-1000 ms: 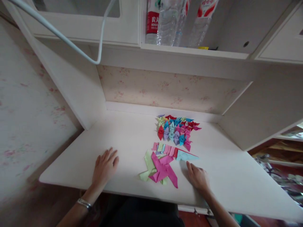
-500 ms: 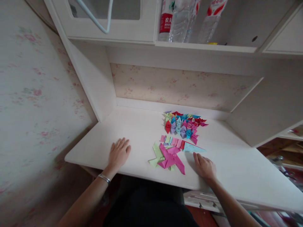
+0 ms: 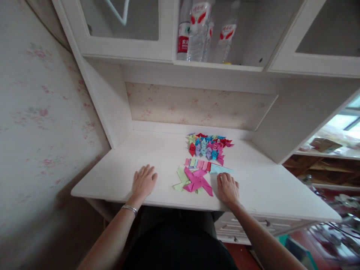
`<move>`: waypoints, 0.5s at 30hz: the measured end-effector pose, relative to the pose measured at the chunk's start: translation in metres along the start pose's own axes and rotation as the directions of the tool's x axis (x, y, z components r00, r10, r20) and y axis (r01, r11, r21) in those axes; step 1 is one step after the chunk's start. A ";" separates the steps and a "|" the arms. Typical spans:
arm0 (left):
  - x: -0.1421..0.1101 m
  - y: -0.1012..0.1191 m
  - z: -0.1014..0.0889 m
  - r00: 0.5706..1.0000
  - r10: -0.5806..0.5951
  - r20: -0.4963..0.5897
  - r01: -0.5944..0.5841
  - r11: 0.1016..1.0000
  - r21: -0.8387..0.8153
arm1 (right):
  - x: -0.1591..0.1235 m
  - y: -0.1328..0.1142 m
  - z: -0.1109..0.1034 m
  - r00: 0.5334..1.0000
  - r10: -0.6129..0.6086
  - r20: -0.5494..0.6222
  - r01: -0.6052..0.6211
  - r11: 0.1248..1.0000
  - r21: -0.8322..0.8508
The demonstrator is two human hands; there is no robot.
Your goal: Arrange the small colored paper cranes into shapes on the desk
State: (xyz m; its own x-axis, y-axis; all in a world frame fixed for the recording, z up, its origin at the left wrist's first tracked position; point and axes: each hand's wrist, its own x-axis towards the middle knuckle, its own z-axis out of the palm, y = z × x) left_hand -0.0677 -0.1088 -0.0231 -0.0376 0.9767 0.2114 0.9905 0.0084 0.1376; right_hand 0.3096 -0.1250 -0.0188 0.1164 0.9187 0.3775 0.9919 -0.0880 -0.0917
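Observation:
My left hand lies palm down on the white desk, fingers spread, with nothing in it. Palm down too, my right hand rests with slightly bent fingers just below a light blue folded paper triangle; whether the fingertips touch it, I cannot tell. Between the hands, a pink folded paper pinwheel shape overlaps a light green one. Above them runs a row of small folded paper pieces in pink, green, blue and red. Farther back sits a cluster of many-coloured origami pieces.
The white desk meets a side panel at its left and a flowered back wall. Overhead, a cabinet shelf holds several clear plastic bottles. Drawers are under the desk's right side. Shelves with clutter stand beyond the right panel.
The camera view has shifted right and tilted up, showing more of the cabinet. Both hands stay on the desk; my right hand appears nearer the blue triangle. The paper pieces keep their arrangement.

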 end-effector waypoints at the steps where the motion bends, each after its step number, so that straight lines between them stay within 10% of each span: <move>1: -0.001 -0.002 0.000 1.000 -0.002 0.005 0.002 1.000 -0.002 | -0.003 -0.002 -0.001 1.000 0.003 0.004 -0.004 1.000 0.009; 15: -0.009 -0.001 -0.006 1.000 -0.008 0.001 0.008 1.000 -0.023 | -0.012 -0.005 -0.012 0.982 0.157 0.105 -0.163 0.986 0.045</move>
State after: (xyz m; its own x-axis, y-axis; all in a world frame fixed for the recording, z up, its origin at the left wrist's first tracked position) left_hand -0.0691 -0.1184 -0.0195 -0.0450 0.9767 0.2098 0.9868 0.0108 0.1616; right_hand 0.3042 -0.1406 -0.0116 0.2648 0.9286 0.2600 0.9564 -0.2186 -0.1935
